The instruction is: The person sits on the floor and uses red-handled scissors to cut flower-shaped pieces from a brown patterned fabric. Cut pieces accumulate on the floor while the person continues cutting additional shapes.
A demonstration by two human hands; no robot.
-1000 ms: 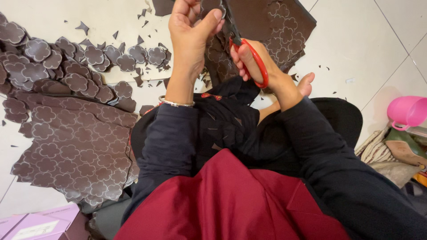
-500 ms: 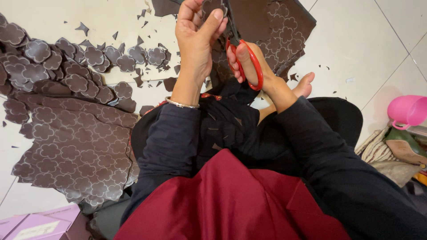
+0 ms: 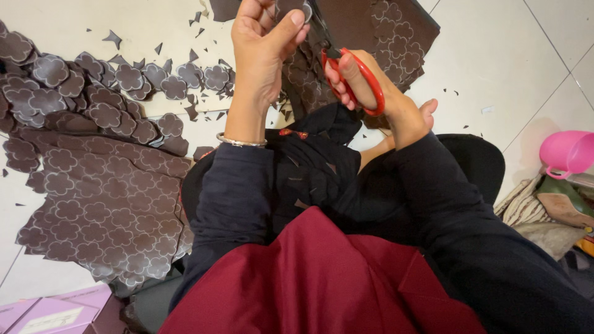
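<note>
My left hand [image 3: 263, 43] is raised at the top centre and pinches a small brown flower-shaped cutout [image 3: 296, 7] between thumb and fingers. My right hand [image 3: 365, 86] grips red-handled scissors [image 3: 352, 74], their dark blades pointing up at the cutout next to my left thumb. Both forearms are in dark sleeves, and a silver bangle [image 3: 241, 141] sits on my left wrist. A brown sheet printed with flower outlines [image 3: 383, 31] lies on the floor behind my hands.
A large brown flower-patterned sheet [image 3: 105, 210] lies at left, with several cut-out flowers [image 3: 130, 77] piled above it and small scraps scattered on the pale tiled floor [image 3: 495, 55]. A pink bucket [image 3: 566, 151] stands at right, a purple box [image 3: 55, 309] at bottom left.
Both hands have shifted slightly left and up together, still working the scissors at the cutout; the scissor handles moved closer to my left hand.
</note>
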